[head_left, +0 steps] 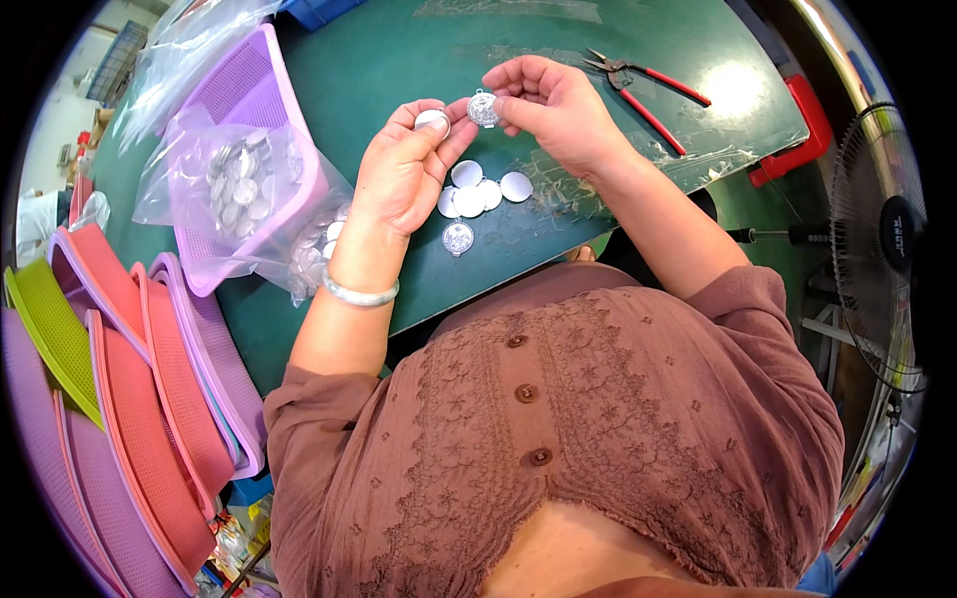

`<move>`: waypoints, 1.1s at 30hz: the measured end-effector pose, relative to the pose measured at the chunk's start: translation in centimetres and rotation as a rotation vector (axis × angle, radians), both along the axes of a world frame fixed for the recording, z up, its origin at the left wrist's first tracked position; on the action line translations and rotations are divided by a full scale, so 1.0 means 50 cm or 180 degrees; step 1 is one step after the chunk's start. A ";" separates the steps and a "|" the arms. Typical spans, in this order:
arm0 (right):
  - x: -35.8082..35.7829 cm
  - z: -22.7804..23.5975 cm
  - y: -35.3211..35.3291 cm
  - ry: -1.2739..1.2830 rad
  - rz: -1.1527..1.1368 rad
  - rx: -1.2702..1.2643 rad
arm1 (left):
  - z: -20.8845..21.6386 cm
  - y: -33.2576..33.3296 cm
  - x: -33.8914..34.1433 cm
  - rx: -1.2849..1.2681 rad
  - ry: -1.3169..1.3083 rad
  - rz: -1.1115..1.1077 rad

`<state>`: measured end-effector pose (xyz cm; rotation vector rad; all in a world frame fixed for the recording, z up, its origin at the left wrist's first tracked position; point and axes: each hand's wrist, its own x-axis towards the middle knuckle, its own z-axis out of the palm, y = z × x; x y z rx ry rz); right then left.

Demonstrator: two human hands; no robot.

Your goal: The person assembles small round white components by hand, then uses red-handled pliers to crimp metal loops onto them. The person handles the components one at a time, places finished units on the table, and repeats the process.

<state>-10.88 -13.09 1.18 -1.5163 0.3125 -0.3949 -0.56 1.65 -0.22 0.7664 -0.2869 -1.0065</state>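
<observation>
Pinched in my left hand [399, 174] is a smooth silver disc [433, 122], the thumb lying over it. My right hand [563, 115] grips an embossed round silver pendant [483, 109] with a small loop at its top. The left fingertips reach up to the pendant's left edge. Below both hands, several plain silver discs [469, 201] lie in a loose cluster on the green table [369, 60]. Nearer to me rests another embossed pendant [458, 237], flat on the tabletop.
Left of my hands stands a purple basket [289, 90] with a clear bag of silver discs [239, 189]; more discs lie beside it. Red-handled pliers [638, 90] lie at the right. Stacked plastic baskets [150, 399] fill the lower left. A fan [877, 229] stands at far right.
</observation>
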 end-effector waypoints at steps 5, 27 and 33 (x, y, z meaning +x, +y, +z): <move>0.004 -0.020 0.003 -0.0288 -0.0320 -0.0884 | 0.009 -0.003 -0.005 0.0055 0.0114 -0.0096; -0.004 -0.005 0.039 -0.0194 -0.0157 -0.1570 | -0.005 -0.001 -0.005 0.0005 0.0151 -0.0123; -0.006 0.000 0.045 -0.0060 -0.0252 -0.1741 | -0.003 -0.002 -0.008 -0.0064 0.0322 -0.0094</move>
